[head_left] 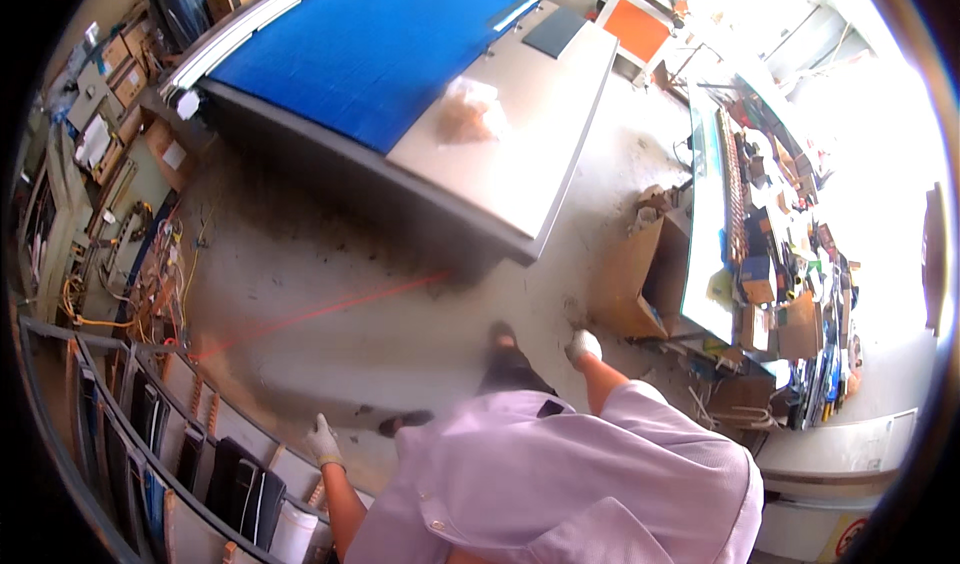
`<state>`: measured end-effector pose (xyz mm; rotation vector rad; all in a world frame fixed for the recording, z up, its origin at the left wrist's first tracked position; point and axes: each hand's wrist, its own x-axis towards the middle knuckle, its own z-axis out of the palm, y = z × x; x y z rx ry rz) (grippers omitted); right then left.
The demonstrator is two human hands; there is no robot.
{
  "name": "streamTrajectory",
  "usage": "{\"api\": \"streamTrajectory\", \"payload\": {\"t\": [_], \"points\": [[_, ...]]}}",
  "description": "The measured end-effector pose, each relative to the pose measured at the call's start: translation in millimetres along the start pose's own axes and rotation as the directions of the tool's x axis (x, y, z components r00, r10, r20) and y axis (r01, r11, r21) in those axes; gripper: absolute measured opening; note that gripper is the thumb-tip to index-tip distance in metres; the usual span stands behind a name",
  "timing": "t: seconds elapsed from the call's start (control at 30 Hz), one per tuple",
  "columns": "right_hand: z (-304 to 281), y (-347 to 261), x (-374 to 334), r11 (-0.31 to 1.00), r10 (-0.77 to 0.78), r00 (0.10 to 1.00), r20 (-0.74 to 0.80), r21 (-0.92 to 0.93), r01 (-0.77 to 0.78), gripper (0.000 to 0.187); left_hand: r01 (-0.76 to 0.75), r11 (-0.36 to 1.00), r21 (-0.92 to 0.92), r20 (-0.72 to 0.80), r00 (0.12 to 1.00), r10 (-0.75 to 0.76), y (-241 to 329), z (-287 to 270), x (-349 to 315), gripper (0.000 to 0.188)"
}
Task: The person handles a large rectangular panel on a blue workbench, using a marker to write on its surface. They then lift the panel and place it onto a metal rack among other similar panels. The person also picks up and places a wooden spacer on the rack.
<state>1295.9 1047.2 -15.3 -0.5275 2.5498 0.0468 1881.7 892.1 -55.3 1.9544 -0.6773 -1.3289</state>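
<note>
My left hand (324,443), in a pale work glove, hangs low over the floor beside the slotted rack (258,426). Some of its fingers are stretched out, and nothing shows in it. Out ahead to the right is my right hand (583,348), gloved too, near an open cardboard box (628,282). Its fingers are too small and blurred to tell whether they are closed. Neither hand visibly touches anything. In front of me stands a large table with a blue surface (350,54) and a beige board (520,154). A clear plastic bag (472,114) lies on the board.
Dark panels (238,489) stand upright in the rack. Cables (160,284) tangle on the floor at left. On the right, a glass-edged bench (708,224) sits beside shelves crowded with boxes (757,279). A red line (330,311) crosses the grey floor.
</note>
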Motion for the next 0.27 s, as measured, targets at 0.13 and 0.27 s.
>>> {"api": "streamTrajectory", "payload": {"t": [0.13,0.27], "points": [[-2.1,63.7,116.7,0.996,-0.001,0.979,0.202,-0.086,0.019,0.031,0.092,0.993,0.073,0.075,0.992,-0.097,23.0,117.4,-45.9,0.032],[-79.9,53.9,194.9,0.970,-0.177,0.957,0.231,-0.123,0.209,0.042,0.118,0.991,0.068,0.042,0.992,-0.121,2.5,242.8,-59.4,0.030]]}}
